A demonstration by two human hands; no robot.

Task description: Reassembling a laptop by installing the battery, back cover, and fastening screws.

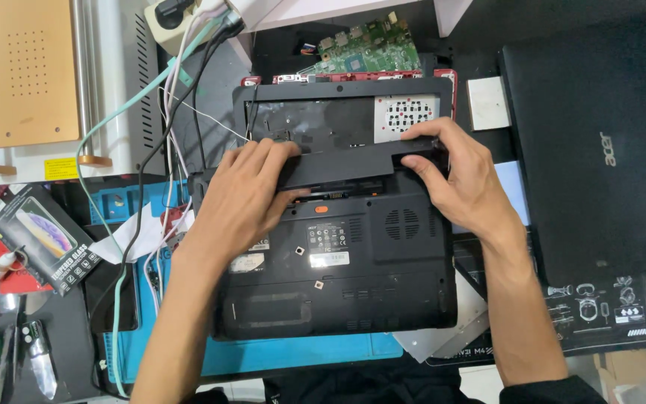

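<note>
single head view, looks steeply down from above, close over workbench (76, 352), forearms enter from bottom edge, laptop base (338, 254) mid-frame

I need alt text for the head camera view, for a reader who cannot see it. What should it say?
Two bare hands, left hand and right hand, grip the ends of a long black battery pack on an upside-down black laptop base. The base lies on a blue mat, with a closed black laptop to the right, and cables and a green circuit board behind.
</note>
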